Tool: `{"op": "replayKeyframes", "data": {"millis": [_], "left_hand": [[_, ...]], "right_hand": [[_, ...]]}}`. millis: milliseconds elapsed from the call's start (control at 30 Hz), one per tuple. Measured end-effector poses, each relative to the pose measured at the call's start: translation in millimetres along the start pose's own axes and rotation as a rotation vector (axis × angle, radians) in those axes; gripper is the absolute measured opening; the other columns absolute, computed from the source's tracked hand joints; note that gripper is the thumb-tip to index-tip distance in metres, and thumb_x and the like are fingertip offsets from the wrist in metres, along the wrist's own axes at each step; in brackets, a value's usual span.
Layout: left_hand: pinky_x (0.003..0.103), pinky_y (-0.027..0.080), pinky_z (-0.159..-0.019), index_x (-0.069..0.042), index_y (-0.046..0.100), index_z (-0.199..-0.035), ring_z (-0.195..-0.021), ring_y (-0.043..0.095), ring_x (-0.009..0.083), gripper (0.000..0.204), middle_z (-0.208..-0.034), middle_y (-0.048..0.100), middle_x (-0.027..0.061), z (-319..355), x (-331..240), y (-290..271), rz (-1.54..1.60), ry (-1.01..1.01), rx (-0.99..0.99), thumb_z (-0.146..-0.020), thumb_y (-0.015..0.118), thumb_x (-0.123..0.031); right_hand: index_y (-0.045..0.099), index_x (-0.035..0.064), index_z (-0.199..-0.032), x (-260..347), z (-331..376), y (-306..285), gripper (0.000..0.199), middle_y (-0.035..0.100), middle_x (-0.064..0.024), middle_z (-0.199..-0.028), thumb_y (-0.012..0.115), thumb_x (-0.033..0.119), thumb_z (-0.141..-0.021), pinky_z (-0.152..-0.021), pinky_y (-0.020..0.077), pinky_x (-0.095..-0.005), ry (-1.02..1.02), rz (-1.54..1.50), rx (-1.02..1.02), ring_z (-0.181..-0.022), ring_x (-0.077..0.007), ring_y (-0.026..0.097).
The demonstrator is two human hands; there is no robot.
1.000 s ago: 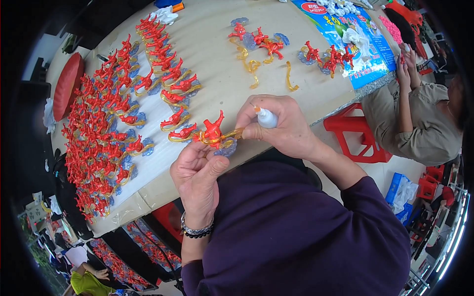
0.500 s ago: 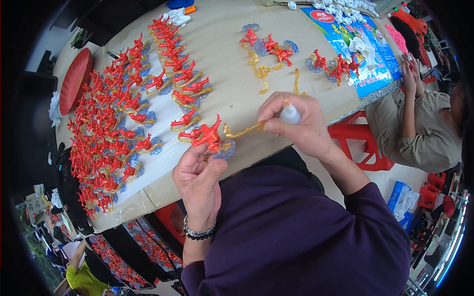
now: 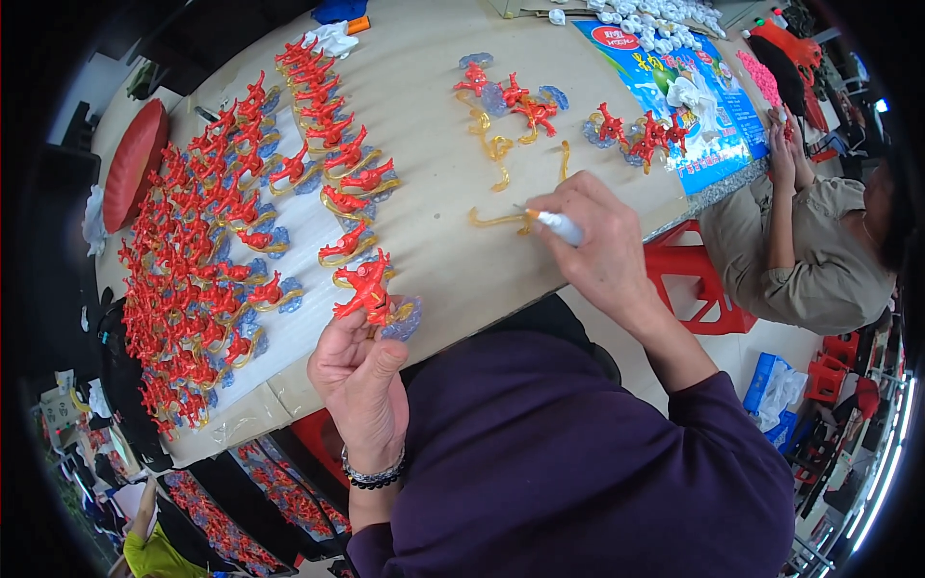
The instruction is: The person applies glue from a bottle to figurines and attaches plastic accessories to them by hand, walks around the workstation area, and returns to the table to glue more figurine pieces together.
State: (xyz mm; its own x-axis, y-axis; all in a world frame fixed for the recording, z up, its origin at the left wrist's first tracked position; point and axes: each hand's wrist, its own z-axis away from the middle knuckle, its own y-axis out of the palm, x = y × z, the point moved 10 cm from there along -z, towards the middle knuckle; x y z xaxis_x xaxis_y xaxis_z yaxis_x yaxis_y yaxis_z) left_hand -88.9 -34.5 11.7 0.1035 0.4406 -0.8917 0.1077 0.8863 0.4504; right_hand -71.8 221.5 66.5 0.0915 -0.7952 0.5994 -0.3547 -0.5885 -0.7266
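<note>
We pinch a red figure (image 3: 366, 287) just beyond the fingertips (image 3: 388, 356) of our left hand (image 3: 361, 374), our right hand (image 3: 602, 249) curls round a white bottle (image 3: 562, 228) above the beige table (image 3: 424, 135), and a red stool (image 3: 668, 262) stands right.

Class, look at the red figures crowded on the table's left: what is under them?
A white sheet shows in gaps between the red figures. Where they crowd together, they cover whatever lies beneath, so that cannot be seen.
</note>
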Motion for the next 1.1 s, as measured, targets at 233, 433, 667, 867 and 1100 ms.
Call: {"op": "replayKeyframes", "data": {"millis": [233, 433, 667, 867, 1100], "left_hand": [[0.045, 0.049, -0.097, 0.007, 0.059, -0.115, -0.102, 0.066, 0.0306, 0.041, -0.112, 0.066, 0.0180, 1.9, -1.5, 0.5, 0.020, -0.015, -0.001, -0.079, 0.074, -0.005], [0.045, 0.049, -0.096, 0.006, 0.061, -0.110, -0.103, 0.065, 0.0325, 0.038, -0.111, 0.066, 0.0184, 6.5, -1.4, -9.1, 0.027, -0.020, -0.032, -0.078, 0.076, -0.007], [0.045, 0.050, -0.096, 0.005, 0.061, -0.112, -0.103, 0.065, 0.0331, 0.040, -0.111, 0.067, 0.0177, 6.2, -5.2, -8.8, 0.052, -0.052, -0.031, -0.077, 0.077, -0.007], [0.046, 0.049, -0.096, 0.006, 0.060, -0.114, -0.103, 0.065, 0.0324, 0.043, -0.112, 0.067, 0.0171, 5.1, 0.3, -14.2, 0.067, -0.032, -0.025, -0.077, 0.077, -0.007], [0.033, 0.049, -0.093, 0.007, 0.058, -0.119, -0.109, 0.063, 0.0252, 0.047, -0.118, 0.064, 0.0183, -2.0, 1.1, 1.2, 0.165, -0.025, 0.031, -0.076, 0.076, 0.003]], "right_hand": [[0.068, 0.0062, -0.087, 37.3, -39.3, 4.1, 0.028, 0.060, -0.0047, -0.085, 0.065, -0.009, -0.063, -0.065, 0.0505, -0.0333, -0.407, 0.064, 0.140, -0.081, -0.0231, 0.062], [0.064, 0.0085, -0.077, 57.7, -47.2, 30.9, 0.017, 0.060, -0.0011, -0.090, 0.067, -0.002, -0.064, -0.065, 0.0504, -0.0331, -0.700, 0.114, 0.425, -0.089, -0.0209, 0.059], [0.057, 0.0060, -0.070, 64.9, -34.9, 61.4, 0.012, 0.055, -0.0024, -0.089, 0.066, 0.013, -0.065, -0.067, 0.0504, -0.0332, -0.989, 0.212, 0.642, -0.092, -0.0209, 0.055], [0.057, 0.0049, -0.069, 63.3, -34.0, 67.2, 0.012, 0.054, -0.0040, -0.086, 0.066, 0.013, -0.064, -0.066, 0.0499, -0.0330, -1.037, 0.255, 0.647, -0.088, -0.0205, 0.055], [0.067, 0.0043, -0.080, 64.3, -47.1, 23.9, 0.015, 0.063, -0.0060, -0.083, 0.076, 0.001, -0.069, -0.067, 0.0507, -0.0291, -0.530, -0.407, 0.393, -0.076, -0.0187, 0.062]]}}
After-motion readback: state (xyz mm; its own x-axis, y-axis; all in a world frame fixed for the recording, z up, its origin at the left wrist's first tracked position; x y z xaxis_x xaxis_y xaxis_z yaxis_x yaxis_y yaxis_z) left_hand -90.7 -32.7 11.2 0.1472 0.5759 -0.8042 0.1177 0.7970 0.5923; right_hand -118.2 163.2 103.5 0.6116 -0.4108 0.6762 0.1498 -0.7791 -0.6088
